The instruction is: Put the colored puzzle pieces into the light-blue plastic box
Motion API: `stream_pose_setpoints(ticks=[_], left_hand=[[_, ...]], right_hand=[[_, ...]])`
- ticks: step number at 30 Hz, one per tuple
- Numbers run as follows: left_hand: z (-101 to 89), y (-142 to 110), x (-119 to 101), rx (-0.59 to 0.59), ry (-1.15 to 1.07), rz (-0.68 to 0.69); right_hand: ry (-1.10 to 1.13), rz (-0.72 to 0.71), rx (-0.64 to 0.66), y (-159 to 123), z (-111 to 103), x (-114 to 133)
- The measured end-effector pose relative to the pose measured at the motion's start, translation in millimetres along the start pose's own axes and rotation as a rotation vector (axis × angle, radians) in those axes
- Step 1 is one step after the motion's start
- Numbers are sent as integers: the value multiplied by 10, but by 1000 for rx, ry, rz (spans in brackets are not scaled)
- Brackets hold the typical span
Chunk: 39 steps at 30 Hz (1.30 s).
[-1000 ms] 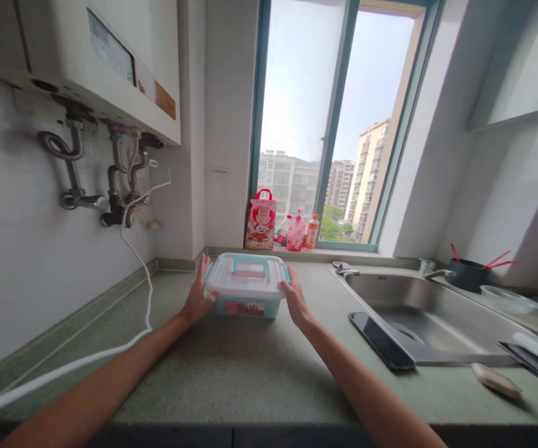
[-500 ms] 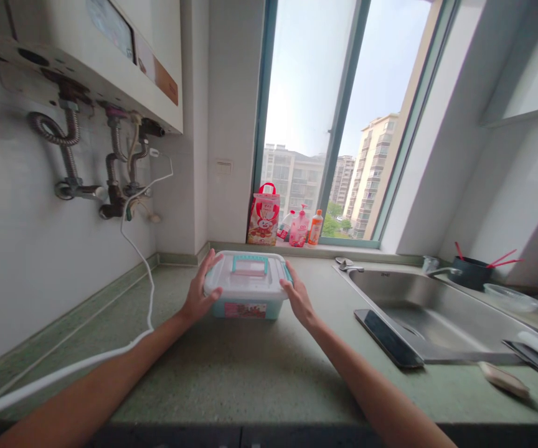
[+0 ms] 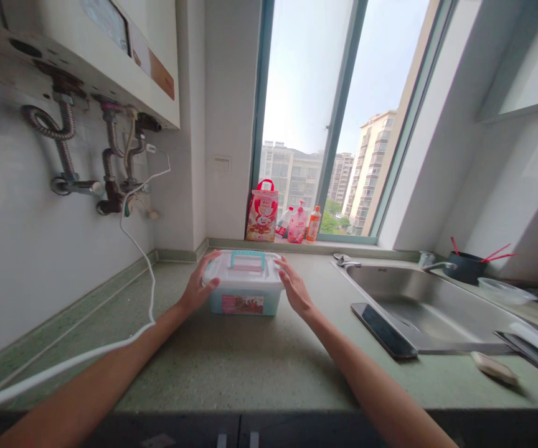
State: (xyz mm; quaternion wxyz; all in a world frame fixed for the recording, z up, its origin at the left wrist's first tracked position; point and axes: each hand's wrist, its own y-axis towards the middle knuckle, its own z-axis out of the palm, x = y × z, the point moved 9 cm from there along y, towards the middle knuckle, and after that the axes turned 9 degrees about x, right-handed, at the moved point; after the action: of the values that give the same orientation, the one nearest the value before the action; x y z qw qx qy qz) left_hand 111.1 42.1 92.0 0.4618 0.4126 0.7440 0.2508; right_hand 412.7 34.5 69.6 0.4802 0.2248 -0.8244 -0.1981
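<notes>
A plastic storage box [image 3: 243,300] with a pale turquoise body, a white lid [image 3: 222,274] and a turquoise folding handle [image 3: 248,260] stands upright on the counter. The lid is on, the handle lies folded down, and a picture label shows on the front. My left hand [image 3: 200,283] clasps the left end, its thumb at the front corner of the lid. At the opposite end, my right hand [image 3: 293,285] presses its fingers against the lid's right edge. The end latches are mostly hidden by my hands.
Right of the box, a dark phone [image 3: 383,330] lies beside the steel sink [image 3: 418,305]. Bottles [image 3: 297,225] and a red-handled bag [image 3: 263,218] stand on the windowsill. A white cable [image 3: 152,292] crosses the left counter below the water heater [image 3: 152,68].
The view has shifted slightly, bringing more of the cabinet front into sight. My right fingers have moved at the lid's right end, where a turquoise latch showed before. The box stays in place.
</notes>
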Motion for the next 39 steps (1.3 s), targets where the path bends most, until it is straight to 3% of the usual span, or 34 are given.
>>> stream_pose_setpoints(ticks=[5,9,11,14,17,21,26,32,36,39], left_hand=[[7,-33,312,-4,-14,-60],[-57,-105,955,-107,-30,-343],[-95,-160,1219,-164,-8,-465],[-62,-194,1387,-159,27,-518],[33,-205,1393,-93,62,-504],[107,-214,1338,-12,151,-446],[176,-201,1184,128,306,-390],[321,-255,1062,384,478,-528],[381,-279,1036,464,517,-561],[417,-284,1012,514,551,-577]], right_hand=[[-120,-198,62,-59,-34,189],[-281,-346,191,-87,-26,349],[-371,-368,175,-64,-53,392],[-491,-362,95,-4,-112,415],[-584,-329,49,52,-182,359],[-679,-227,-41,101,-427,157],[-832,18,-203,91,-912,-203],[-974,287,-315,-57,-1497,-623],[-999,246,-403,-138,-1603,-607],[-1008,46,-396,-107,-1347,-380]])
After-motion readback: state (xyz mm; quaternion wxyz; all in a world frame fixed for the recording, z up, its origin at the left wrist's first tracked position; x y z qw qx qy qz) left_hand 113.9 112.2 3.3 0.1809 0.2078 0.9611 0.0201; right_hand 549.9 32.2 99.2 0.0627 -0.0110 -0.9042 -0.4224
